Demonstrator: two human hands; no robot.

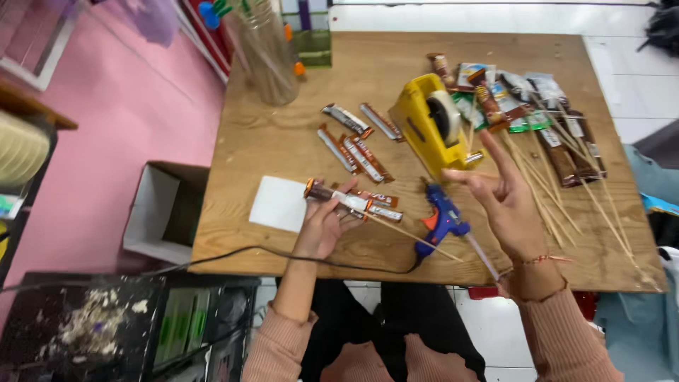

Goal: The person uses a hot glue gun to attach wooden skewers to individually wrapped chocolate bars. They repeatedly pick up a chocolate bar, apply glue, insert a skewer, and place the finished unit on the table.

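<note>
**Snack bar on skewer, held over worktop**

Left hand (322, 225) pinches a brown-wrapped snack bar on a thin wooden skewer (346, 201), held just above the wooden worktop (283, 134) beside a white square card (278, 203). My right hand (503, 201) is empty, fingers spread, hovering near the yellow tape dispenser (433, 124). Blue hot glue gun (440, 219) lies between my hands. Loose wrapped bars (357, 152) sit ahead; skewered bars pile (559, 141) at far right.
</note>
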